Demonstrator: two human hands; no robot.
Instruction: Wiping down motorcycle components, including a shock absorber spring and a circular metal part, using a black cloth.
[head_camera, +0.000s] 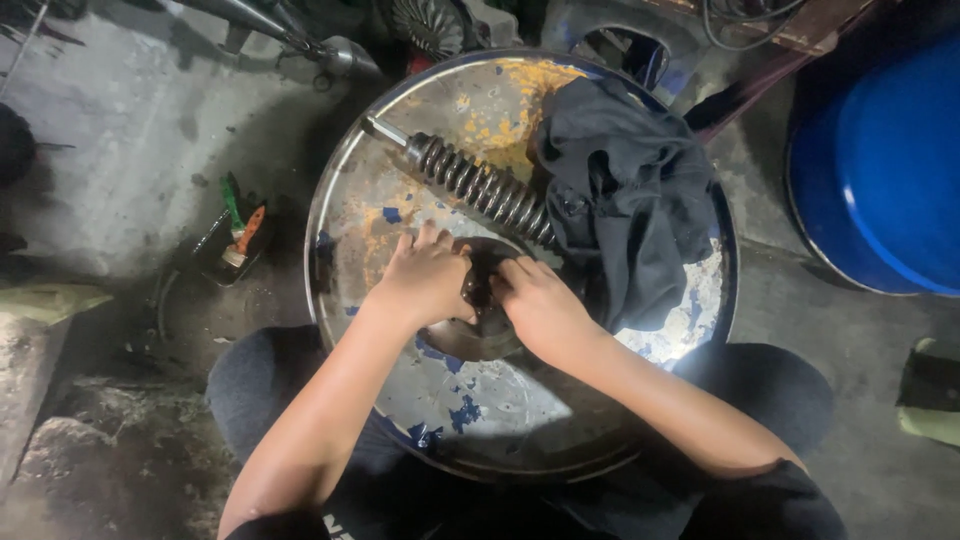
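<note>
I see a small dark round part, partly hidden, pinched between my left hand and right hand. It sits at the near end of a coiled shock absorber lying diagonally.

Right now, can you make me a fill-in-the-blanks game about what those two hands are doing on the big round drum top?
1. Both hands, left hand and right hand, press on a small dark ____ part.
2. The coil spring shock absorber lies on the rusty round ____.
3. A dark ____ covers the spring's lower end.
4. On the floor at right stands a ____ barrel.

Missing words: round; drum lid; cloth; blue
</note>
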